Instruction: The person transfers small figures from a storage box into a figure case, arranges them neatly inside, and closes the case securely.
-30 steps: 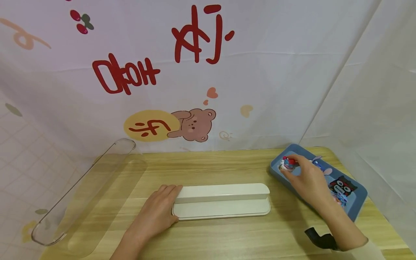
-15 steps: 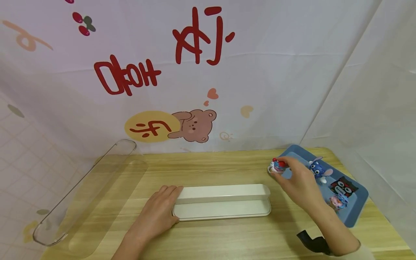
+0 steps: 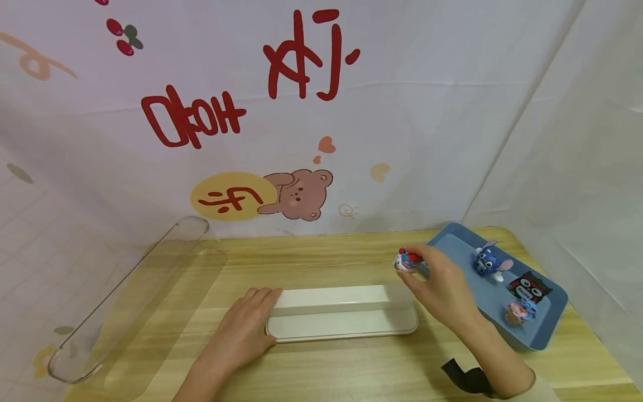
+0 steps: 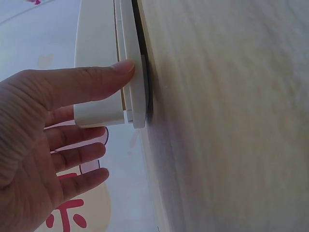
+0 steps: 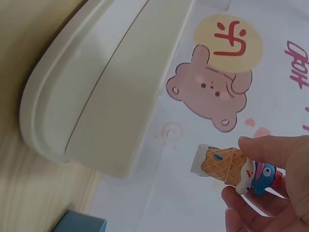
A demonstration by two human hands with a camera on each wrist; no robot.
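On the wooden table point(image 3: 321, 262), a long white stepped stand point(image 3: 346, 318) lies in front of the person. At its left end rests the left hand point(image 3: 241, 332), fingers straight and relaxed; the left wrist view shows the thumb point(image 4: 96, 79) pressed flat against the stand's edge and the other fingers spread loosely beyond its end, curled round nothing.

Above the stand's right end, the right hand point(image 3: 442, 287) holds a small toy figure point(image 3: 408, 261) off the surface, pinched between thumb and fingertips. The right wrist view shows the figure point(image 5: 229, 166) as an ice-cream cone shape with a white base and a blue and red character at the other end, lying sideways in the pinch, with the stand's rounded end point(image 5: 96, 96) close by and apart from it.

Just right of the hand sits a blue tray point(image 3: 545, 335), set at an angle near the table's right edge. Inside it stand a blue long-eared toy point(image 3: 486, 261), a black cat-faced toy point(image 3: 527, 287) and a small pink toy point(image 3: 517, 312).

Along the table's left side leans a long clear plastic cover point(image 3: 125, 296), well apart from both hands. Behind everything hangs a white cloth backdrop point(image 3: 427, 139) printed with red characters and a bear point(image 3: 298, 192).
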